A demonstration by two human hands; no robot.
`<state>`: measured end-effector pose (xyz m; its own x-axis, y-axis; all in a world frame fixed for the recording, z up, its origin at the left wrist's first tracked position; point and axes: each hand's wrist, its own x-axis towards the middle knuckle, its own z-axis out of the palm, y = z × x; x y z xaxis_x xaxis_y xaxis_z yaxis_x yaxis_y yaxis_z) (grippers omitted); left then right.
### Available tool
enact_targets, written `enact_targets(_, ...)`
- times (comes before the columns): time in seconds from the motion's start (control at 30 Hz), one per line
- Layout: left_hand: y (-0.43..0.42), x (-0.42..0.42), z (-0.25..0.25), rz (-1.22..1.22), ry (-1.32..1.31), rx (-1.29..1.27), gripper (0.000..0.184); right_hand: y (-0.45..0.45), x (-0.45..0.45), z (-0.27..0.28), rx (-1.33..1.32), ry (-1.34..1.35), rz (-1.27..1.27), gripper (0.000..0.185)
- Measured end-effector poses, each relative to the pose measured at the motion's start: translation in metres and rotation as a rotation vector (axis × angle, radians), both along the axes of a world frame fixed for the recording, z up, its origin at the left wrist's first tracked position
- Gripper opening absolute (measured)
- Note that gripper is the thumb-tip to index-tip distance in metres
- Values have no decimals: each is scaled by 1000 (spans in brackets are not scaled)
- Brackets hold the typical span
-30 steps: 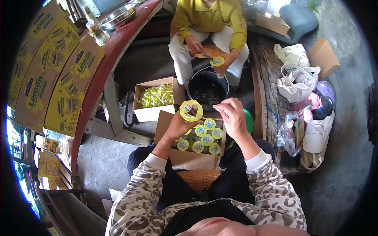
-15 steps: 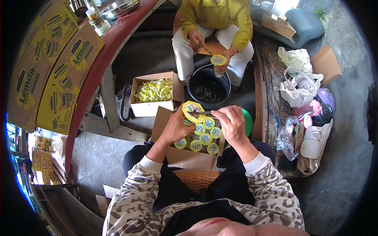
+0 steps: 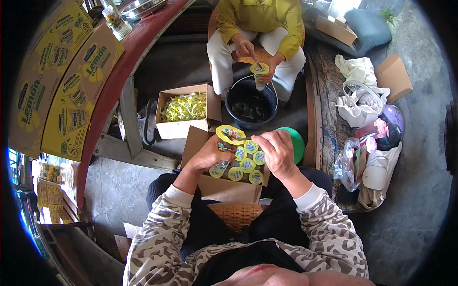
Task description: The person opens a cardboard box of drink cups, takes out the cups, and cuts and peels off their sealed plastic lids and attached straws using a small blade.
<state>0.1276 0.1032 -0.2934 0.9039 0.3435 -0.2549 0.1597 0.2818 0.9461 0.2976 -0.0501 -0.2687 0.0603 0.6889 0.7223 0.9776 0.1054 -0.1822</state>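
My left hand [image 3: 206,156] is wrapped round a clear plastic lemon drink cup, its yellow printed lid [image 3: 231,133] tilted and cut open along part of the rim. In my right hand [image 3: 276,148] is a thin knife [image 3: 248,138], gripped by its handle end, with the blade against the lid's edge. The tip is hidden at the lid. Under both hands stands an open cardboard carton [image 3: 229,189] between my knees, holding several sealed lemon drink cups [image 3: 247,165].
Opposite sits a person in a yellow top [image 3: 260,16], working a blade at another lemon cup [image 3: 259,70] above a black bucket [image 3: 229,102] of dark liquid. A box [image 3: 183,128] of yellow scraps stands left of it. Bags [image 3: 362,107] lie right; lemon cartons [image 3: 71,95] stand left.
The cup in my left hand has tipped, lifting its lid's far edge and showing its side. My right hand has shifted slightly with the knife. The other person's cup has moved slightly lower and left.
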Motion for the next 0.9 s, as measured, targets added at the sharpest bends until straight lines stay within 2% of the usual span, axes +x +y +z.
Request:
enact_targets(0.03, 0, 0, -1, 0, 0, 0, 49, 0, -1, 0, -6, 3, -2, 25)
enact_targets(0.1, -2, 3, -3, 44, -11, 267, 50, 0, -2, -1, -29, 17, -18, 24)
enact_targets(0.13, -2, 4, -2, 40, -12, 268, 50, 0, -2, -3, -50, 33, -33, 23)
enact_targets(0.17, -1, 5, 0, 41, 9, 444, 51, 1, -3, -9, -50, 34, -38, 23)
enact_targets(0.2, -1, 6, 2, 42, 28, 620, 53, 2, -3, -18, -76, 201, -67, 23)
enact_targets(0.23, -2, 8, 5, 40, 28, 619, 53, 3, -4, -21, -101, 367, -95, 22)
enact_targets(0.3, -4, 11, 10, 62, 65, 731, 53, 4, -6, -23, -101, 451, -102, 22)
enact_targets(0.37, -3, 10, 8, 62, 58, 739, 54, 5, -6, -22, -101, 535, -103, 22)
enact_targets(0.43, -1, 9, 4, 59, 51, 751, 55, 3, -4, -17, -84, 199, -87, 24)
enact_targets(0.5, 1, 6, -1, 37, 42, 531, 58, 1, -5, -10, -59, 154, -55, 24)
enact_targets(0.53, 1, 5, 2, 34, 42, 531, 58, 0, -6, -8, -35, 107, -22, 24)
enact_targets(0.6, 0, 3, 11, 11, 25, 316, 50, -1, -7, -8, -34, 81, -18, 24)
enact_targets(0.7, 2, 2, 2, 3, 24, 198, 49, 2, -6, -14, -22, 32, -36, 27)
enact_targets(0.77, 2, 4, 3, 19, 19, 200, 50, 6, -3, -18, -40, 221, -51, 29)
enact_targets(0.8, 2, 6, 3, 33, 16, 206, 50, 8, 0, -24, -44, 224, -52, 29)
enact_targets(0.87, 4, 9, 1, 78, 60, 276, 59, 15, 4, -34, -35, 722, 28, 29)
enact_targets(0.9, 7, 9, -4, 94, 50, 404, 60, 16, 5, -35, -21, 786, 39, 25)
